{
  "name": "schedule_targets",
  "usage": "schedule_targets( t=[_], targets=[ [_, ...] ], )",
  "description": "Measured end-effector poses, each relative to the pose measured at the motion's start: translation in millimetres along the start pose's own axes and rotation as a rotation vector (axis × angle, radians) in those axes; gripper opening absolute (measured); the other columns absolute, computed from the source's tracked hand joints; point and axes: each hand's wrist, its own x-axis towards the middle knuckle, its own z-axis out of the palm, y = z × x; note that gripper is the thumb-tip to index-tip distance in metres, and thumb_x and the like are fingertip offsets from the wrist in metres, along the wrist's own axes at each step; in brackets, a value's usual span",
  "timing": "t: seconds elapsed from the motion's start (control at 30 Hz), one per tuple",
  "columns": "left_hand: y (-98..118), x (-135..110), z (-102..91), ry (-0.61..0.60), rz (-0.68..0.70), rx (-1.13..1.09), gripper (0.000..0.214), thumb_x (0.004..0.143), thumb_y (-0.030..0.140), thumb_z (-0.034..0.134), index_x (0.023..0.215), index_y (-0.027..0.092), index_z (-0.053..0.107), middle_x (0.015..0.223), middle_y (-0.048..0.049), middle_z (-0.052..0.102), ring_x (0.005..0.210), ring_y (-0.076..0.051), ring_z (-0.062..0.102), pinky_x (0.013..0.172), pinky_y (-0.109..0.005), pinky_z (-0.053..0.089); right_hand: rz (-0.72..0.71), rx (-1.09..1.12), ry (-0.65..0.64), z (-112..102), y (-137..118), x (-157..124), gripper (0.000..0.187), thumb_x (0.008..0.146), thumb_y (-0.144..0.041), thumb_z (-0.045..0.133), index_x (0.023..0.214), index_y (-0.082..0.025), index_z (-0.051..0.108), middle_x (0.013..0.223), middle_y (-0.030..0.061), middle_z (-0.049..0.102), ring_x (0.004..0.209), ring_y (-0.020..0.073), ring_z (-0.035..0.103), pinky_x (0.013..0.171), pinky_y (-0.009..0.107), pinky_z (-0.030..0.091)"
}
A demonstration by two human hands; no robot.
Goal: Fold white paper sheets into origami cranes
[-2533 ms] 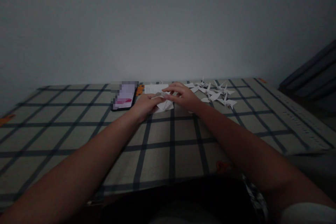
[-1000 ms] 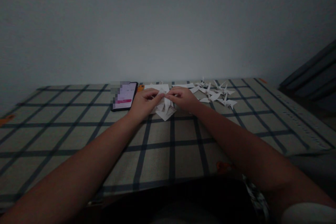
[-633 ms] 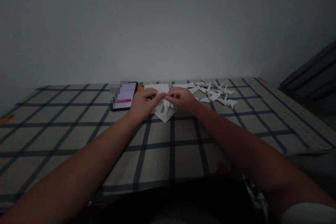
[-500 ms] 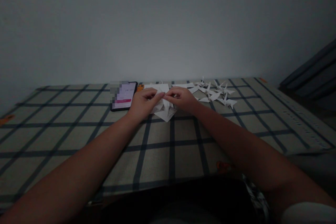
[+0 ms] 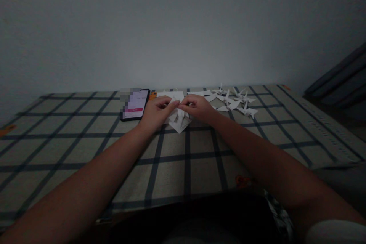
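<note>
A partly folded piece of white paper (image 5: 179, 122) is pinched between my two hands just above the checked cloth. My left hand (image 5: 156, 111) grips its left side, thumb and fingertips pressed together. From the other side my right hand (image 5: 198, 106) pinches it near the top, so the fingertips of both hands almost meet. The lower part of the paper hangs down to a point; its upper part is mostly hidden by my fingers. Several folded paper cranes (image 5: 247, 110) lie to the right of my right hand.
A phone (image 5: 135, 106) with a lit screen lies left of my left hand. Behind my hands are flat white paper sheets (image 5: 178, 94) and another strip of paper (image 5: 201, 93). The checked tablecloth (image 5: 171, 164) reaches back to a grey wall (image 5: 183, 26).
The lower point of the paper has shifted slightly to the left and its flaps sit a little differently. Both hands keep nearly the same place and grip.
</note>
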Motion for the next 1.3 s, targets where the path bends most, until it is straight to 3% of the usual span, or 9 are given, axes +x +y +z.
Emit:
schedule_targets(
  t=[0.6, 0.87, 1.03, 1.3],
  targets=[
    [2.0, 1.2, -2.2, 0.125, -0.071, -0.08, 0.016, 0.078, 0.035, 0.074, 0.076, 0.02, 0.077, 0.076, -0.0026, 0.075, 0.074, -0.017, 0.066, 0.071, -0.029, 0.05, 0.006, 0.021, -0.085, 0.4, 3.0, -0.1, 0.023, 0.086, -0.039, 0.064, 0.085, -0.017, 0.069, 0.085, 0.0029, 0.069, 0.08, 0.0146, 0.058, 0.074, 0.029, 0.043],
    [0.4, 1.9, -1.5, 0.089, -0.04, -0.096, 0.027, 0.081, 0.044, 0.072, 0.09, 0.019, 0.079, 0.091, -0.0057, 0.077, 0.084, -0.019, 0.068, 0.075, -0.029, 0.051, -0.033, -0.004, -0.06, -1.7, 4.3, 0.2, 0.023, 0.087, -0.038, 0.064, 0.08, -0.017, 0.069, 0.083, 0.0032, 0.068, 0.081, 0.015, 0.059, 0.075, 0.03, 0.043],
    [-0.5, 1.4, -1.9, -0.028, -0.024, -0.013, 0.028, 0.078, 0.046, 0.075, 0.075, 0.018, 0.076, 0.081, -0.0047, 0.073, 0.076, -0.018, 0.064, 0.067, -0.028, 0.047, -0.034, 0.014, -0.049, -1.8, 7.0, 0.6, 0.023, 0.087, -0.037, 0.064, 0.08, -0.016, 0.07, 0.084, 0.0039, 0.068, 0.08, 0.0147, 0.059, 0.076, 0.03, 0.044],
    [-8.1, 2.3, -4.0, 0.013, 0.048, 0.011, 0.024, 0.084, 0.042, 0.07, 0.077, 0.019, 0.074, 0.08, -0.0028, 0.069, 0.077, -0.017, 0.061, 0.072, -0.029, 0.046, -0.037, 0.03, -0.052, -2.7, 7.3, 1.3, 0.021, 0.086, -0.039, 0.069, 0.089, -0.02, 0.076, 0.087, 0.003, 0.066, 0.083, 0.0149, 0.058, 0.081, 0.032, 0.045]
  ],
)
